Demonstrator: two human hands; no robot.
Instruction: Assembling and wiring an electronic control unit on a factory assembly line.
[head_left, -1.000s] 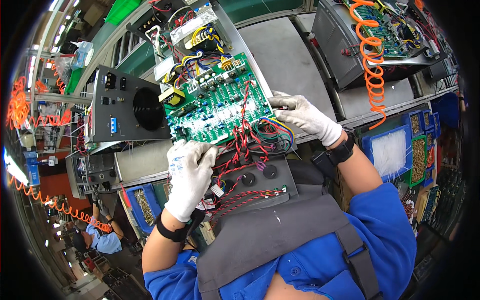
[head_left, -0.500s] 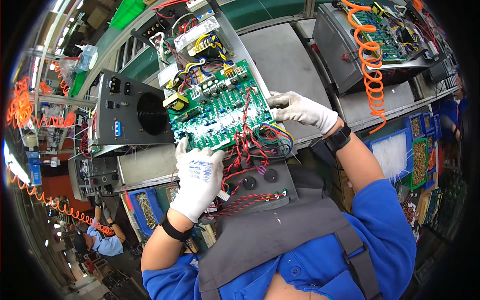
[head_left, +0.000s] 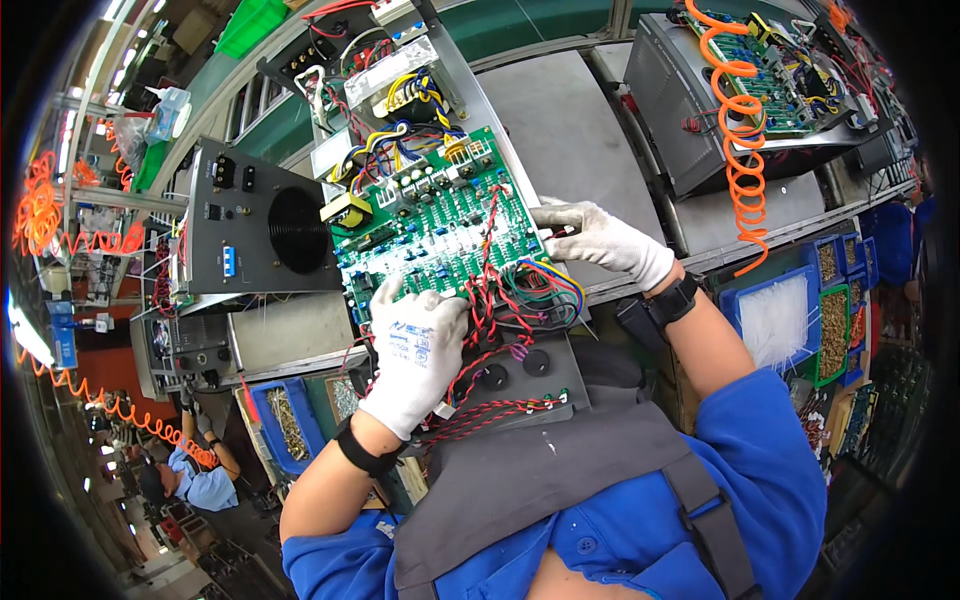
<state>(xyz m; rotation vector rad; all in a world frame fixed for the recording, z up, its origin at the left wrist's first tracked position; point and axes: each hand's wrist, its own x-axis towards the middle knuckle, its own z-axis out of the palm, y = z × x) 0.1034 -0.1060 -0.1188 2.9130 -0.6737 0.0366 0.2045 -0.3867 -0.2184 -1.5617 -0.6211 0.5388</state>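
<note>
At the circuit board (head_left: pixel 430 245), the left hand (head_left: pixel 415 350) is touching its near part, the right hand (head_left: pixel 605 240) its right edge; grips unclear.

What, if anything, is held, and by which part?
Left hand at near edge of the green circuit board, right hand at its right edge; whether they grip cannot be told.

In the middle of the frame, the left hand (head_left: pixel 415 355) and right hand (head_left: pixel 605 242) wear white knit gloves (head_left: pixel 400 390), the left one printed in blue on its back. A black band (head_left: pixel 366 452) circles the left wrist, a bulkier black strap (head_left: pixel 678 298) the right. Below, a dark grey apron (head_left: pixel 560 465) with a buckled strap (head_left: pixel 703 505) covers a bright blue, buttoned shirt (head_left: pixel 765 450).
</note>
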